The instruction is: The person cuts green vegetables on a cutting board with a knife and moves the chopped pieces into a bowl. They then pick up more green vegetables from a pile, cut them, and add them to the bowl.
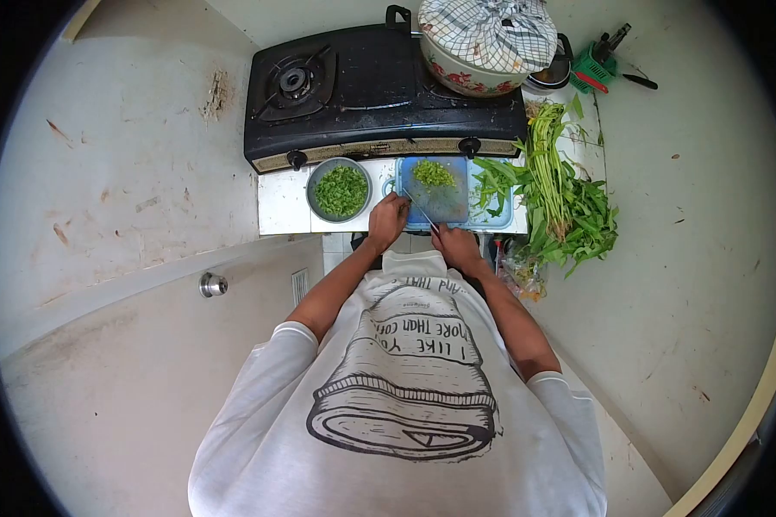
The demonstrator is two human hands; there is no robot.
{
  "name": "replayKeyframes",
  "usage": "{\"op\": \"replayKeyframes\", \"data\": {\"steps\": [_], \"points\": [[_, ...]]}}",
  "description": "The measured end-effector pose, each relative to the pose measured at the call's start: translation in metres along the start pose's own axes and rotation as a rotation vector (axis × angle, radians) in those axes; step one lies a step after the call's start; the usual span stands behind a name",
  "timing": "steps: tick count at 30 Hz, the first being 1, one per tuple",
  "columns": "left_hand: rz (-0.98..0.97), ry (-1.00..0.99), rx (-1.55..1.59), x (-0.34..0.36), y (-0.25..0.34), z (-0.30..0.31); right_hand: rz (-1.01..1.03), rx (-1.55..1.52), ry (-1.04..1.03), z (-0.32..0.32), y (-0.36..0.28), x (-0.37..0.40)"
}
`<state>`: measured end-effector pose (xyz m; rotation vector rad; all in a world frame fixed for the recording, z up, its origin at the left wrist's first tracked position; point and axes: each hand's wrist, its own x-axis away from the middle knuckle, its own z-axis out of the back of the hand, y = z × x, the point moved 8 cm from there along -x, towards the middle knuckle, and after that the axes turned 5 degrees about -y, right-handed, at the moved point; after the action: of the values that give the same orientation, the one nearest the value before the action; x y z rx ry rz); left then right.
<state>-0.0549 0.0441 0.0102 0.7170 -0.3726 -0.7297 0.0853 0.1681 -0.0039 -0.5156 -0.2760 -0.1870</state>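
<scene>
My right hand (459,247) is wrapped round the handle of a knife (422,213), whose blade slants up and left over a blue cutting board (448,207). At the board's left edge, my left hand (390,219) has its fingers pressed together close to the blade's tip. Whatever those fingers may hold is too small to make out. Chopped green stems (434,173) lie in a small heap at the back of the board. Left of my left hand stands a grey bowl (310,200) full of finely cut greens (341,191).
Long-stemmed leafy greens (550,172) spread over the counter's right end, some leaves reaching a light-blue tray (500,217). Behind is a black gas stove (362,86) bearing a flowered pot (470,81) under a checked cloth (491,34). A green basket (597,67) with utensils stands at back right.
</scene>
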Motion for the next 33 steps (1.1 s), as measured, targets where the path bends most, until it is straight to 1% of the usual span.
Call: {"op": "replayKeyframes", "data": {"steps": [5,10,17,20,25,33], "points": [[0.024,0.005,-0.024,0.001,0.001,0.0,0.017,0.028,0.018,0.007,-0.005,0.002],[0.012,0.005,-0.054,0.001,0.004,0.0,0.01,0.035,0.017,0.0,-0.002,-0.001],[0.057,0.043,-0.014,0.002,0.004,0.002,-0.027,0.02,-0.027,-0.004,-0.005,-0.016],[0.058,0.072,0.038,0.0,-0.002,0.0,-0.002,0.05,-0.023,-0.004,-0.003,-0.01],[0.055,0.088,0.068,0.0,-0.003,0.001,-0.028,0.024,-0.043,-0.009,0.003,-0.007],[0.082,0.065,0.005,-0.002,0.001,0.003,-0.011,0.02,-0.046,-0.002,-0.007,-0.004]]}}
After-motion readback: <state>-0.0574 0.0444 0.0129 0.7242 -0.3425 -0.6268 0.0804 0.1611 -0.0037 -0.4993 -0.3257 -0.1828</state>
